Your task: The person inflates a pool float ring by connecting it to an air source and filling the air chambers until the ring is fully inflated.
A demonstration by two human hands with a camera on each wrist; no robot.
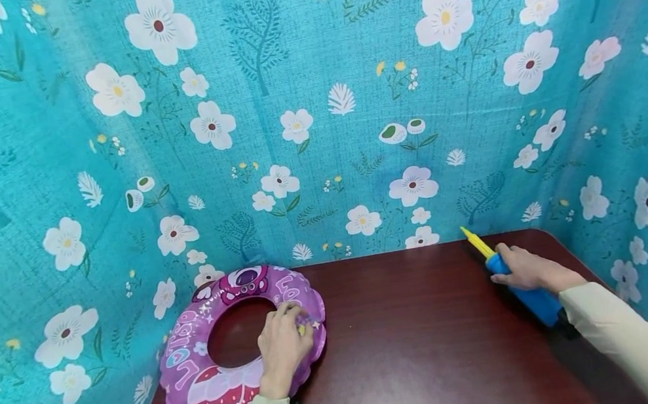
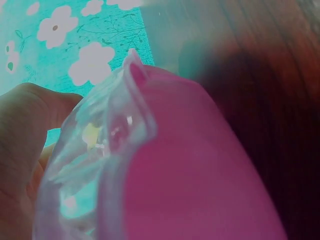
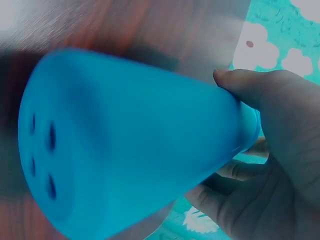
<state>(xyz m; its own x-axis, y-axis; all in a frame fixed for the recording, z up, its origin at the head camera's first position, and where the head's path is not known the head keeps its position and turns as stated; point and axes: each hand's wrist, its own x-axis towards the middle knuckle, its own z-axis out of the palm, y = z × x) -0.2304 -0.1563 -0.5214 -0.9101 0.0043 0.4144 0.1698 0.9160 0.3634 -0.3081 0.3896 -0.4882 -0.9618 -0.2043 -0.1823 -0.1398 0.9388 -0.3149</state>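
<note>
An inflated purple swim ring (image 1: 177,359), printed with a pink bear, lettering and strawberries, lies on the left of the table. My left hand (image 1: 282,338) is over its right side with bent fingers, pinching at its surface beside a small yellow spot (image 1: 302,329). In the left wrist view, the ring's clear and pink wall (image 2: 200,165) covers part of that hand (image 2: 25,140). Far to the right, my right hand (image 1: 523,266) grips a blue hand pump (image 1: 539,304) round its narrow end. The pump's yellow nozzle (image 1: 478,242) points up and left; its wide end has several holes (image 3: 51,136).
The dark red-brown table (image 1: 421,336) stretches between the swim ring and the pump. A teal flowered cloth (image 1: 326,162) hangs behind the table and along both sides.
</note>
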